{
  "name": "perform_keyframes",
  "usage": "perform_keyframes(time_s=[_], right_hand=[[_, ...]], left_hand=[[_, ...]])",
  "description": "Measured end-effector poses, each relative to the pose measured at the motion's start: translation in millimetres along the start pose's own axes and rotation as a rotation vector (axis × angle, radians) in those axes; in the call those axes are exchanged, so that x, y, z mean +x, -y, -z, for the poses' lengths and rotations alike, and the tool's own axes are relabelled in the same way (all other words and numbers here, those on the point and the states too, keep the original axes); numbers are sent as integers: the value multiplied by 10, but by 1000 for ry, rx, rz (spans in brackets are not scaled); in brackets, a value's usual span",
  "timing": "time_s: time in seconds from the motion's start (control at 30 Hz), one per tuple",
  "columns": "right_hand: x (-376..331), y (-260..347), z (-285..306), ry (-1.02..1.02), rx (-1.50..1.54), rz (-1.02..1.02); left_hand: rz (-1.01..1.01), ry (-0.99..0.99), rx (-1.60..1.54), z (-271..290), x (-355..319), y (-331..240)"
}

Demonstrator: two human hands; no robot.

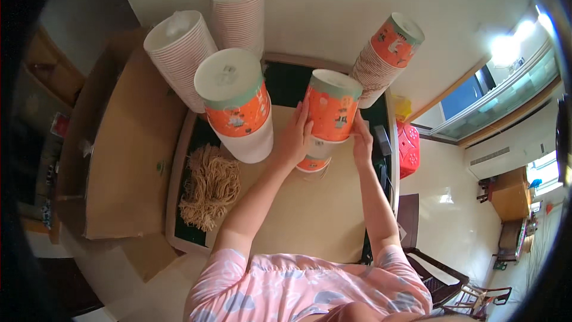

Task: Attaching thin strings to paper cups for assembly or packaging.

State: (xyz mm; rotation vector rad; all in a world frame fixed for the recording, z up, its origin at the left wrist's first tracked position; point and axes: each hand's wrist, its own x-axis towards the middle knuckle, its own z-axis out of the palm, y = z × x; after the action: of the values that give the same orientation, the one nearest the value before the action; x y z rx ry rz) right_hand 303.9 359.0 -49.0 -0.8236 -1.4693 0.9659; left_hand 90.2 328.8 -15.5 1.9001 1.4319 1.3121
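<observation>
An orange paper bucket (329,113) with a green band stands bottom up in front of me, held between both hands. My left hand (298,137) presses against its left side, fingers along the wall. On the opposite side, my right hand (362,141) grips it low down, near its edge. Below it, a white section and another orange printed bucket (313,164) show, partly hidden. Left of my hands stands an upturned stack with an orange bucket (238,119) on top and white below. A bundle of beige string (210,188) lies near my left forearm.
Two tall stacks of white paper buckets (179,56) (238,18) rise at the back left. Another upturned bucket stack (384,56) stands at the back right. A large cardboard box (128,161) is left of the table (286,220); a red stool (408,149) is to its right.
</observation>
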Motion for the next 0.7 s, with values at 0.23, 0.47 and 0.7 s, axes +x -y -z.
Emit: perform_keyframes(time_s=[0.23,0.47,0.7], right_hand=[[-361,-532,-73,-28,-21,-29],[-829,-767,-153,-85,-216,-143],[-1235,-912,-155,65,-634,-298]], left_hand=[[72,-1,-27,-296,-400,408],[213,23,141,-543,-1070,794],[317,67,248,-640,-1347,900]])
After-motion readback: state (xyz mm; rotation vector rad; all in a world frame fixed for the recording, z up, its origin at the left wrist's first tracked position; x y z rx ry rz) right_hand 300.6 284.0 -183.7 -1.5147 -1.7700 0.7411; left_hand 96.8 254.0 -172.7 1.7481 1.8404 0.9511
